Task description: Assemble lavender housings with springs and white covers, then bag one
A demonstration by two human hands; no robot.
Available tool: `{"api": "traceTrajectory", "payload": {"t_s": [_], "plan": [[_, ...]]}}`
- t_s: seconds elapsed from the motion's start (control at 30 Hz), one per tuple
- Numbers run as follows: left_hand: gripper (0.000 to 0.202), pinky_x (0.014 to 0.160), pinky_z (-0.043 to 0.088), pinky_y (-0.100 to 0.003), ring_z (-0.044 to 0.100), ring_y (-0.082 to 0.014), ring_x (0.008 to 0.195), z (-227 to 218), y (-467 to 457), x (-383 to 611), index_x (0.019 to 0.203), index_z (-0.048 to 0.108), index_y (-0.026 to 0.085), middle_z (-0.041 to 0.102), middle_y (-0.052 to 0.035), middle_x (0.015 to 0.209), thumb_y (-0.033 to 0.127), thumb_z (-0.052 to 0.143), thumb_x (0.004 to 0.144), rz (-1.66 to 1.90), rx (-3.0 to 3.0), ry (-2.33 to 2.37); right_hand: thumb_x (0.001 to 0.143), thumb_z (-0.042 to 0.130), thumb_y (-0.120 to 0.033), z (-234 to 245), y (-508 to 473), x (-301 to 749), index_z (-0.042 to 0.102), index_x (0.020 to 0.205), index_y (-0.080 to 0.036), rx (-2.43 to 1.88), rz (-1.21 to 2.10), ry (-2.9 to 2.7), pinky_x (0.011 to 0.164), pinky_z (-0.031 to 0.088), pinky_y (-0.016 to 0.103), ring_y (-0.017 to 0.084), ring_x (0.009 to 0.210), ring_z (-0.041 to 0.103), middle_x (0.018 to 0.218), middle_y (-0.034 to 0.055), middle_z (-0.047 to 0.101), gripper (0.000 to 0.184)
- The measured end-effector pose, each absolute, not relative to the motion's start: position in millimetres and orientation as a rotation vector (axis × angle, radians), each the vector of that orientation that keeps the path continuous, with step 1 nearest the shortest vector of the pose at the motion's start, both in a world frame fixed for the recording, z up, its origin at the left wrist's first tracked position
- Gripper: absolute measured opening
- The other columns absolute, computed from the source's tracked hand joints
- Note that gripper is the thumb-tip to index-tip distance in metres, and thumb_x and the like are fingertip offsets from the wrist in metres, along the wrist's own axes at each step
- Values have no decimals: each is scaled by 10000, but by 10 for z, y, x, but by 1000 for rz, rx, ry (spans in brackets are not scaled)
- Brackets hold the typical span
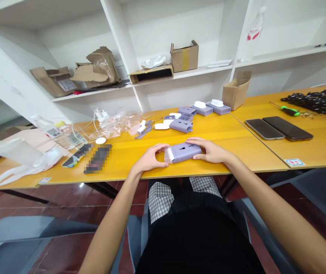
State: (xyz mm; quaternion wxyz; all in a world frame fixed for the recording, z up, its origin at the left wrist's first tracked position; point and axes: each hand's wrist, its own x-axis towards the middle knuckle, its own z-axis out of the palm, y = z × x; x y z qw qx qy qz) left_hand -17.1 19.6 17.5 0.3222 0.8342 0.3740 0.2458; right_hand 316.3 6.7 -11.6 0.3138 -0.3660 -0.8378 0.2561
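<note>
A purple plastic case (183, 152) with a white part at its left end lies on the yellow table (231, 152) near the front edge. My left hand (151, 159) is curled round its left end, fingers on the white part. My right hand (210, 150) grips the right end, fingers over the top. Farther back lie more purple cases (181, 125) and white inserts (161, 126), two of them assembled (210, 108).
Two phones (278, 128) and a green-handled screwdriver (288, 110) lie at the right, beside a pile of black parts (318, 101). A small cardboard box (236, 90) stands behind. Plastic bags (114, 123), a bottle (53, 133) and phones (90, 156) lie left. Shelves hold boxes (184, 56).
</note>
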Motion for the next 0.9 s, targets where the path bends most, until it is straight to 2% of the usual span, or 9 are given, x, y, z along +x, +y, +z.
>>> {"api": "traceTrajectory", "payload": {"t_s": [0.2, 0.37, 0.5, 0.6, 0.77, 0.9], "plan": [[732, 1190, 458, -523, 629, -298, 1308, 191, 177, -188, 1404, 640, 239, 636, -107, 1461, 222, 832, 698, 635, 2198, 963, 914, 768, -389, -107, 55, 3165, 559, 1562, -309, -978, 674, -2221, 1294, 324, 621, 352, 1563, 419, 1652, 91, 505, 685], [788, 1170, 467, -509, 618, -309, 1282, 175, 117, -135, 1400, 599, 235, 627, -112, 1409, 377, 922, 696, 609, 2272, 1000, 916, 762, -364, -129, 67, 3156, 564, 1557, -326, -986, 649, -2215, 1286, 336, 631, 349, 1550, 442, 1654, 82, 506, 671], [773, 1183, 441, -526, 578, -337, 1332, 144, 57, -36, 1419, 571, 258, 606, -109, 1422, 526, 883, 764, 631, 2338, 1148, 911, 768, -371, -140, 73, 3150, 578, 1544, -337, -975, 630, -2202, 1286, 335, 633, 345, 1551, 442, 1644, 79, 517, 662], [749, 1187, 435, -527, 573, -343, 1345, 123, 55, -5, 1419, 578, 255, 609, -108, 1431, 547, 863, 790, 659, 2363, 1190, 916, 763, -383, -151, 76, 3146, 578, 1546, -329, -972, 620, -2196, 1284, 339, 631, 346, 1547, 447, 1642, 91, 518, 659], [810, 1150, 475, -533, 605, -349, 1300, 102, 98, -40, 1414, 603, 254, 626, -108, 1413, 573, 906, 733, 720, 2332, 1221, 904, 777, -414, -175, 88, 3138, 584, 1541, -338, -985, 603, -2172, 1275, 352, 636, 364, 1530, 468, 1628, 93, 533, 670], [798, 1147, 475, -529, 596, -352, 1316, 94, 95, -43, 1416, 609, 251, 619, -113, 1435, 582, 892, 748, 713, 2351, 1227, 912, 770, -424, -181, 91, 3132, 580, 1543, -345, -987, 581, -2177, 1285, 331, 644, 359, 1542, 452, 1622, 86, 540, 664]]}}
